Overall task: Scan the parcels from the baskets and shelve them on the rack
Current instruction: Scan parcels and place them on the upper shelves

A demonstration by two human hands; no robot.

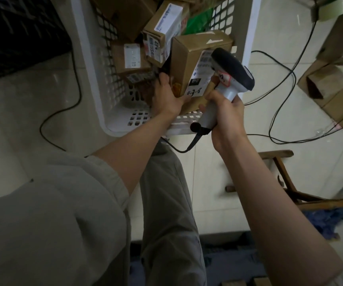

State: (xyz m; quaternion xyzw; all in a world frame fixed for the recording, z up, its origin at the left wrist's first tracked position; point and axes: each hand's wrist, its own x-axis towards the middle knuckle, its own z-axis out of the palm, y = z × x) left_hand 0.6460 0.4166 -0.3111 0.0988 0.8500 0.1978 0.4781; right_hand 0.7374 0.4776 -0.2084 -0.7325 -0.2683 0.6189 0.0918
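The left hand (166,98) holds one brown parcel (195,65) above the near end of the white basket (108,83), and the right hand (226,114) grips one scanner (228,79) just beside its label. About four more parcels (158,32) lie in the basket, farther away.

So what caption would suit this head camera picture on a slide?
Left hand holds a cardboard box above a white basket while the right hand aims a scanner at its label.

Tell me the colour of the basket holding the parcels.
White, with latticed sides; the head view shows the basket clearly.
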